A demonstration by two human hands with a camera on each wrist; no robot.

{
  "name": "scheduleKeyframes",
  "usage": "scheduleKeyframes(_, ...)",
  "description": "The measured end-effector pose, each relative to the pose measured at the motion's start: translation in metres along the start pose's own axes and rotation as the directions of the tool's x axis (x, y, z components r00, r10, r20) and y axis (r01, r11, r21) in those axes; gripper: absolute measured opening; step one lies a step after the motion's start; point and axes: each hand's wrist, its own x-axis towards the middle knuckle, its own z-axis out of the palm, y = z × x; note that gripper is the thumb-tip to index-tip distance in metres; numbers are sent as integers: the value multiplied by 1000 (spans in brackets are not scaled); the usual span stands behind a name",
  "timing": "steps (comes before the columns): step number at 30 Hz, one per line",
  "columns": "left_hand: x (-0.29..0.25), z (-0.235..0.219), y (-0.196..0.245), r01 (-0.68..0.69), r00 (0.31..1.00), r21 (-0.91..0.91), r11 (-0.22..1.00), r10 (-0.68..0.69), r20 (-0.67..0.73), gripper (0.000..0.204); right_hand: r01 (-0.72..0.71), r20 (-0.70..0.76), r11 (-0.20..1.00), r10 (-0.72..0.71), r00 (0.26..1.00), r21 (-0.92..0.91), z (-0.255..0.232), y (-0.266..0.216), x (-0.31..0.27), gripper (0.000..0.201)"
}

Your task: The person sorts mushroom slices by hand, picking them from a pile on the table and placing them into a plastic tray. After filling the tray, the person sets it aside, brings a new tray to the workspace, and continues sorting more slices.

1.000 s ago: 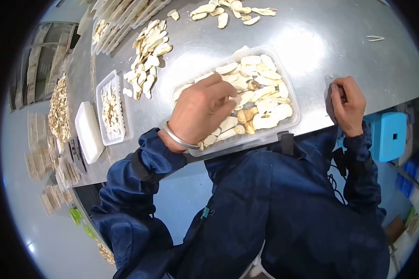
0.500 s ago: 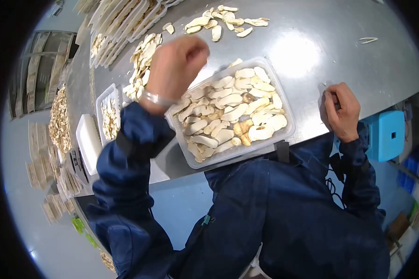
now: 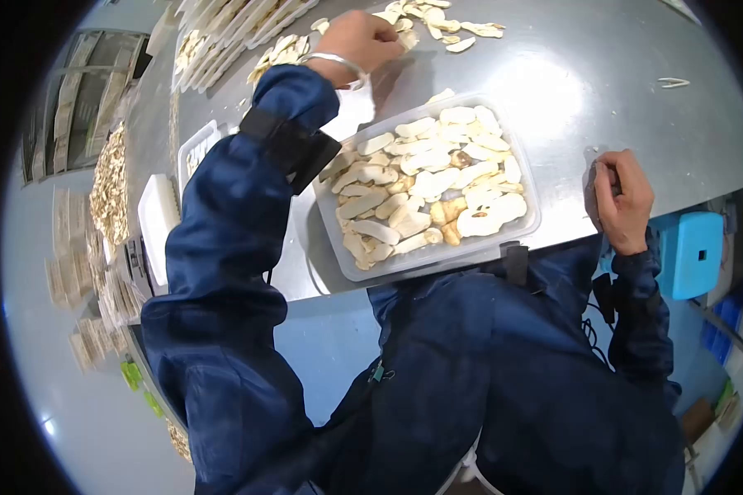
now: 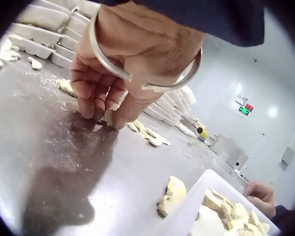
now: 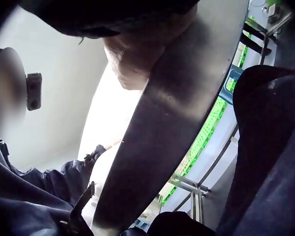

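My left hand [image 3: 359,45], with a silver bangle at its wrist, reaches over the far part of the metal table. Its thumb and fingers pinch a pale mushroom slice [image 3: 409,38] beside a scattered group of slices [image 3: 442,23]. The left wrist view shows those fingertips right at the tabletop, mostly hiding the slice. Nearer the body, a clear plastic tray [image 3: 533,216] carries rows of mushroom slices [image 3: 425,183]. My right hand [image 3: 625,202] rests loosely curled near the table's front edge, right of the tray, holding nothing that shows.
Stacked white trays [image 3: 223,37] stand at the far left, by a heap of slices [image 3: 281,56]. A white ribbed tray [image 3: 196,142] and a white block-like container [image 3: 157,210] lie left of my sleeve. Tweezers [image 3: 674,82] lie at right; a blue stool [image 3: 695,254] stands below.
My left hand has moved from over the tray, up across the heap, to the scattered slices at the far side, where it now pinches one. The right hand has stayed in place.
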Motion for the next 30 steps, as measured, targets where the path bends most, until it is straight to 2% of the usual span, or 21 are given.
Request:
scheduleKeyframes(3, -50, -37, 7, 88, 996, -100, 991, -85, 36, 31, -8, 0, 1000, 8, 1000, 0, 0, -1, -1, 5)
scheduleKeyframes(6, -118, -64, 23, 294, 955, -177, 939, -281, 99, 25, -17, -9, 1000, 17, 1000, 14, 2, -1, -1, 5)
scheduleKeyframes(9, -178, -57, 23, 431, 902, -218, 876, -424, 78, 17, 22, -15, 1000, -22, 1000, -8, 3, 1, 0, 4)
scheduleKeyframes(10, -194, -48, 24, 442, 880, -430, 787, -473, 39, 18, 21, -10, 1000, -21, 1000, -12, 3, 0, 0, 4)
scheduleKeyframes(13, -223, -36, 41, 481, 835, -544, 688, -549, 45, 15, 10, 0, 1000, -10, 1000, -20, 3, 0, 0, 3)
scheduleKeyframes(15, -228, -27, 61, 444, 861, -533, 720, -508, 31, 12, 16, -2, 1000, -16, 1000, -24, 4, 1, -1, 2)
scheduleKeyframes(19, -218, -22, 94, 328, 943, -352, 877, -324, 72, 8, 52, -18, 998, -53, 998, -22, 6, 3, 0, 3)
scheduleKeyframes(24, -212, -14, 102, 275, 959, -353, 895, -226, 173, 8, 30, -16, 999, -30, 999, -18, 4, 2, -1, 2)
scheduleKeyframes(30, -196, -5, 108, 130, 969, -274, 953, -64, 238, 8, 28, -11, 999, -28, 1000, -22, 5, 4, -1, 2)
